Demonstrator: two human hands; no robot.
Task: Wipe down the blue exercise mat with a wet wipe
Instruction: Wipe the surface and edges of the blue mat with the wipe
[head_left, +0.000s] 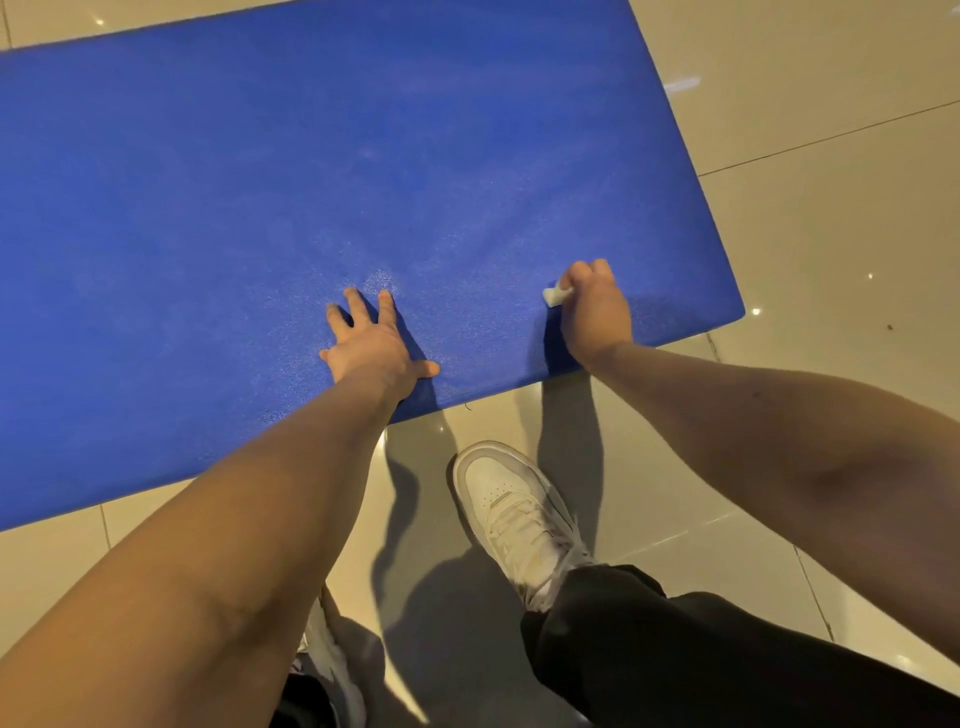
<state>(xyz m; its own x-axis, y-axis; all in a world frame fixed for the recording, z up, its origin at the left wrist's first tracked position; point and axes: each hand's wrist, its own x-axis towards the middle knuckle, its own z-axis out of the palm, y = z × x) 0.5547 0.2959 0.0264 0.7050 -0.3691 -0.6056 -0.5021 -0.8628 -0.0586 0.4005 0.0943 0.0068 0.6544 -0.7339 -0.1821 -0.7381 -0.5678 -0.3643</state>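
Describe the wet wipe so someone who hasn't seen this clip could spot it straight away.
Start at the blue mat on the tiled floor, then its near right corner. There the right hand grips the wet wipe, the only white thing on the mat.

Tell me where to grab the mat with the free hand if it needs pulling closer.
Grip the mat at its near edge, just right of the left hand lying flat on it. Come in low from your own side: the mat lies flat on the floor, so fingers go under the edge, thumb on top. The right hand is busy holding the wipe.
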